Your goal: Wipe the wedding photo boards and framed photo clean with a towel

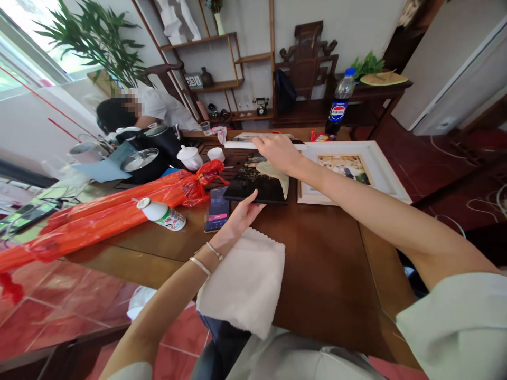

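Observation:
A dark photo panel (261,182) lies on the brown wooden table (325,264). My left hand (240,216) grips its near edge, thumb on top. My right hand (277,150) reaches across to the panel's far edge, fingers curled over it. A white cloth (245,279) lies on the table just under my left wrist and hangs over the near edge. A phone (217,210) with a lit screen lies left of the panel, beside my left hand.
A white-framed picture (380,169) lies right of the panel. Orange plastic-wrapped rolls (119,208) and a small white bottle (162,214) lie at left. Tea ware, pots and a cola bottle (339,103) stand further back. Another person sits at far left.

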Tool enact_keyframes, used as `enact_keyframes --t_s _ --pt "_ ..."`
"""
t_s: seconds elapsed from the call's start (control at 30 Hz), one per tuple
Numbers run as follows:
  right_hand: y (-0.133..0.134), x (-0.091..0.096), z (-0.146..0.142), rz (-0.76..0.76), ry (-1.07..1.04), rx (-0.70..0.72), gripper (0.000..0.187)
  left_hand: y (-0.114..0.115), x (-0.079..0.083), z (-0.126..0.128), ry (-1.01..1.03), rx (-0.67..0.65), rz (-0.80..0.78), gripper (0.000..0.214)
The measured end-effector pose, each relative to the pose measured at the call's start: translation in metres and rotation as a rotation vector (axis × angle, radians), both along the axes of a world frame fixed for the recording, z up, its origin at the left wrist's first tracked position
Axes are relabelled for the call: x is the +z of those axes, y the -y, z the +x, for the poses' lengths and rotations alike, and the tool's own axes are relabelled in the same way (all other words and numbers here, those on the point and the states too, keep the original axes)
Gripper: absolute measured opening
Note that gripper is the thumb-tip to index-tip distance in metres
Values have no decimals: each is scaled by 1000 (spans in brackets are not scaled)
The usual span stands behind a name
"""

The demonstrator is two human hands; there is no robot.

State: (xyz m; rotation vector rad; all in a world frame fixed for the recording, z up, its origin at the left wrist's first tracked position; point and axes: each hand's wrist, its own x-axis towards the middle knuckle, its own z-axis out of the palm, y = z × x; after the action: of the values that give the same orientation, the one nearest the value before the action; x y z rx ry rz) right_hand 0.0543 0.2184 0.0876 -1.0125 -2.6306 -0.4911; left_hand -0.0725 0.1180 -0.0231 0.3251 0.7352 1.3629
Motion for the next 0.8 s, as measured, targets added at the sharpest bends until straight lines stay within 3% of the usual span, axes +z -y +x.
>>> enact_keyframes --t_s 0.17,0.3,0.8 --pt "-2 -3 2 3 1 2 40 -5 -6 14 -98 102 -191 9" --pt "-2 -4 4 -22 -16 -33 40 -4 -18 30 -207 267 -292 23" --pt "5 -22 3 -9 -23 29 38 -18 -15 48 -269 273 -206 40"
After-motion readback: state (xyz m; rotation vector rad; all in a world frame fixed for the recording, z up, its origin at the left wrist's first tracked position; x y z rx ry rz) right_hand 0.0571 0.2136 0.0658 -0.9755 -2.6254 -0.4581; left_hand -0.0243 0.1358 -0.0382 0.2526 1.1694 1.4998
